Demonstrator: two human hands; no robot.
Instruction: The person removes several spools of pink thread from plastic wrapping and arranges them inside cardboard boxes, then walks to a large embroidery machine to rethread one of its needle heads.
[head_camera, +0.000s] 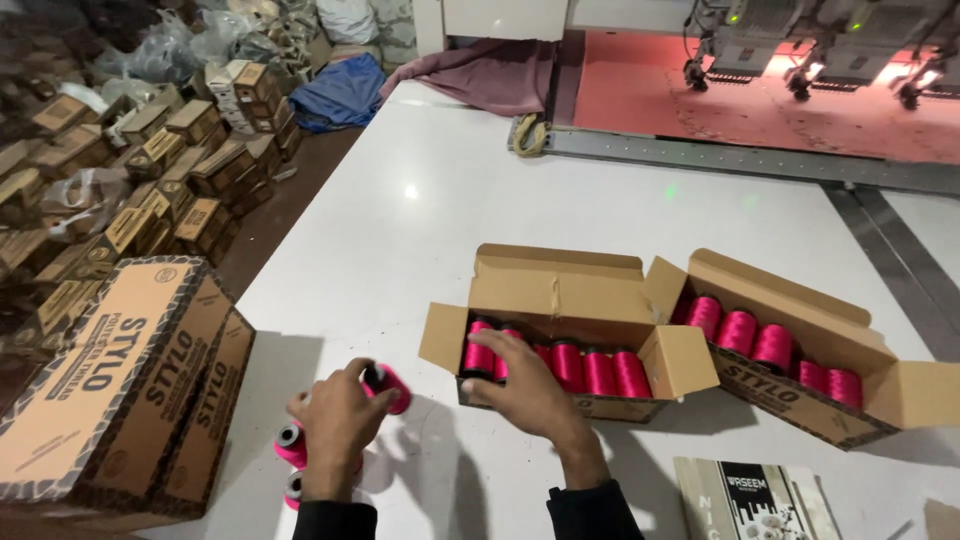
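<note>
Left hand (335, 425), lower left of frame, fingers curled round pink thread spool (388, 385); two more loose spools (291, 447) just below on white bench (400, 230). Right hand (525, 385) half open, fingertips on leftmost boxed spool (478, 350) in open carton (560, 310), lower centre. Boxed spools upright; carton lies right of held spool, right hand nearer. Second carton (800, 360) further right.

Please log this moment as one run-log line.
left hand: grips pink thread spools | right hand: on spools in open brown cardboard box | white table
</note>
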